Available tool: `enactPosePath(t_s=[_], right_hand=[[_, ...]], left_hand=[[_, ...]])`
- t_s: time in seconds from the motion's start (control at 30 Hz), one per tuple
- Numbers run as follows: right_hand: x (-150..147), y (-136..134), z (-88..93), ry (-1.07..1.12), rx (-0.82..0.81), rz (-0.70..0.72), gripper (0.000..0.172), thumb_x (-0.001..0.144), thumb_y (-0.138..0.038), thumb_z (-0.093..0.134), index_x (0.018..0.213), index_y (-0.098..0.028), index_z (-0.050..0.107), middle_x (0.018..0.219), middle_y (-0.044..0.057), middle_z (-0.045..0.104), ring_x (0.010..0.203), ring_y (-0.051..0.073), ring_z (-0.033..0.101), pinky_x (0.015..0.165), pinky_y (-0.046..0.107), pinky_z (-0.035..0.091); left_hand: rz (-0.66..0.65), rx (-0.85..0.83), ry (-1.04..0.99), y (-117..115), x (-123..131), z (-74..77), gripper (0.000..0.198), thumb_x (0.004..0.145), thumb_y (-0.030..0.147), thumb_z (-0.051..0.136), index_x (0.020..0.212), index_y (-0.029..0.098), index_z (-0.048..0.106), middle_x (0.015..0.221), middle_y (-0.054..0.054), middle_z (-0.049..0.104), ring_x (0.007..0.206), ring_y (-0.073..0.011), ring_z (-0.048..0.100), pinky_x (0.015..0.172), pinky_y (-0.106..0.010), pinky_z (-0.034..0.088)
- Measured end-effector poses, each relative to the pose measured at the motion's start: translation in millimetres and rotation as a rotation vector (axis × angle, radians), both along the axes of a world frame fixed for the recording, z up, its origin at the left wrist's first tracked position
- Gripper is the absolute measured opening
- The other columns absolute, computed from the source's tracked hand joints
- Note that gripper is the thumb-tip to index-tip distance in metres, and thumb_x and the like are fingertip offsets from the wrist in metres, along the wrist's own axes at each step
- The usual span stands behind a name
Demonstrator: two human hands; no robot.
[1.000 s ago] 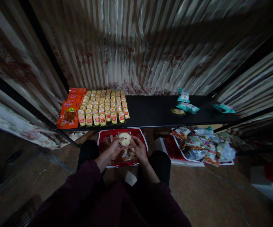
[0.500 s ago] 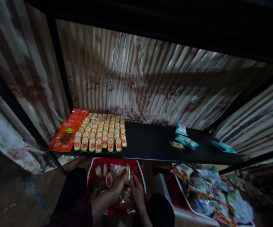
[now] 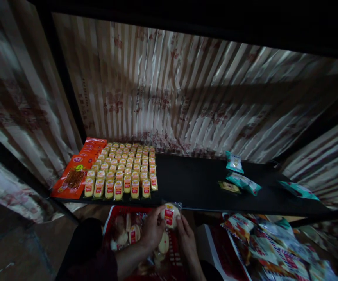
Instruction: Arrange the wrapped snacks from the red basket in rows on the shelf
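Between both hands I hold a wrapped snack cake (image 3: 169,215) with a red label, just in front of the shelf edge. My left hand (image 3: 152,229) grips its left side, and my right hand (image 3: 186,233) pinches its right side. Below them stands a red basket (image 3: 175,255) with a white rim, holding several more of these cakes, partly hidden by my arms. On the black shelf (image 3: 186,183), rows of the same wrapped cakes (image 3: 124,168) stand packed together at the left.
Orange snack packets (image 3: 74,175) lie left of the rows. Several teal packets (image 3: 243,182) and a small yellowish packet (image 3: 229,186) lie on the shelf's right part. A second basket (image 3: 239,255) of bagged snacks (image 3: 271,246) stands below right. Striped curtain (image 3: 157,89) hangs behind.
Both hands have risen from inside the basket to the shelf's front edge, bringing the cake along. Its red label now faces me. The view has shifted slightly.
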State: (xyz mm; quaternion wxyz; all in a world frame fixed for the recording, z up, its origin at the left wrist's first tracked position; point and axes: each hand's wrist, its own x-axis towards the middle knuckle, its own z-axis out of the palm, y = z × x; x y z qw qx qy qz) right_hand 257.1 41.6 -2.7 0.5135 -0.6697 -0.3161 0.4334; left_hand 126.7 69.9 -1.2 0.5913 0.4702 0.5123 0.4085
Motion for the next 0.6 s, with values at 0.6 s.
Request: enactPosePath(t_s=[0.6], right_hand=[[41.2, 221.5, 21.0, 0.068, 0.253, 0.078, 0.059, 0.064, -0.054, 0.071, 0.11, -0.018, 0.064, 0.096, 0.008, 0.074, 0.08, 0.023, 0.068, 0.067, 0.033, 0.055]], left_hand=[[0.019, 0.034, 0.306, 204.8, 52.5, 72.4, 0.033, 0.068, 0.011, 0.067, 0.101, 0.018, 0.067, 0.106, -0.011, 0.067, 0.106, -0.0286, 0.057, 0.099, -0.037, 0.041]])
